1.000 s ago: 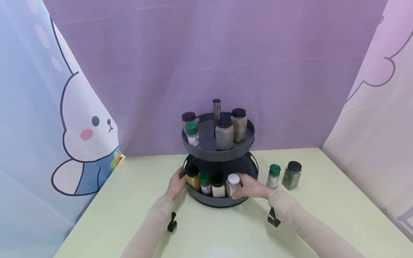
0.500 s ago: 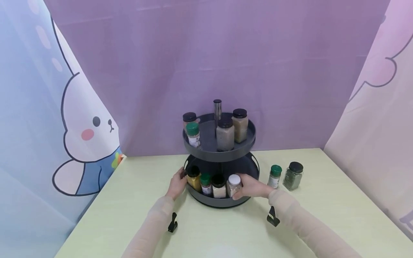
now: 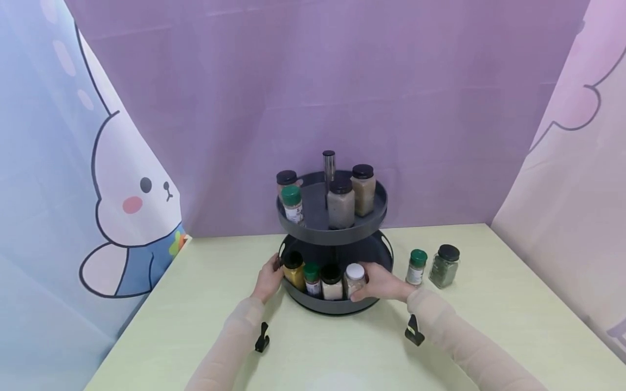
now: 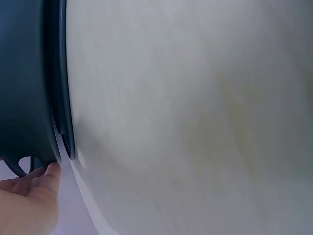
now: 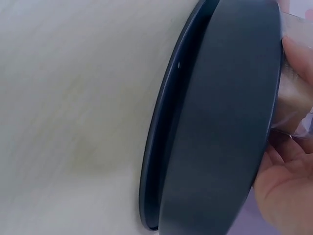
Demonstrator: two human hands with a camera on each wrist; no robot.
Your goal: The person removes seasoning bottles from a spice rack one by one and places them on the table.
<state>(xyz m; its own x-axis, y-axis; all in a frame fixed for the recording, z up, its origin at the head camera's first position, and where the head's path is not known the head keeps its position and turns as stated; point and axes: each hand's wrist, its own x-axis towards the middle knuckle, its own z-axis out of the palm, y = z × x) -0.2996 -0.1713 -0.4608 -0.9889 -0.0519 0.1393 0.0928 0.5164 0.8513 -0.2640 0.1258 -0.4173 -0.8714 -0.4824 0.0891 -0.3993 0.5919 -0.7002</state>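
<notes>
A dark two-tier round rack stands on the table, its lower tray holding a front row of spice jars. My right hand pinches a clear jar with a white lid at the right end of that row, inside the rim. In the right wrist view, thumb and fingers lie on either side of this jar. My left hand grips the tray's left rim at its handle cutout. Beside the jar are a black-topped pale jar, a green-capped shaker and a yellow jar.
The upper tray carries several jars around a metal post. To the rack's right, a green-capped shaker and a black-lidded jar of green herbs stand on the table. A purple curtain hangs behind.
Both hands keep their places on the tray rim and the white-lidded jar. Only a slight shift of the whole head view shows.
</notes>
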